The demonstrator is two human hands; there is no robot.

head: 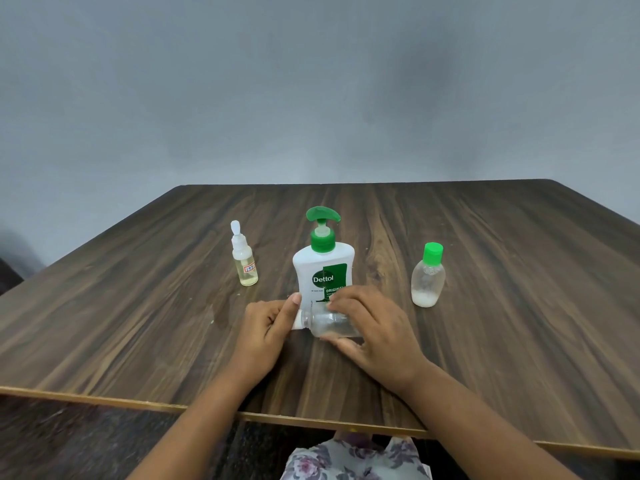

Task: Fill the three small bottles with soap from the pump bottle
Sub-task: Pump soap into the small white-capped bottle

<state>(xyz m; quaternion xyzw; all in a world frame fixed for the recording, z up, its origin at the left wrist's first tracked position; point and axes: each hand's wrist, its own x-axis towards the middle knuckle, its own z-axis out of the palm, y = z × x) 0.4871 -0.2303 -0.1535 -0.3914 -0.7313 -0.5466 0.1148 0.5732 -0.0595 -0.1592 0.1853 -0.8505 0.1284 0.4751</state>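
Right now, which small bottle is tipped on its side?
The clear bottle gripped by the right hand, the left hand pinching its white cap. The yellowish bottle and green-capped bottle stand upright.

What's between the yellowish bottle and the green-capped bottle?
Dettol pump bottle, upright, head view. In front, right hand holds a clear bottle, left hand pinches its cap.
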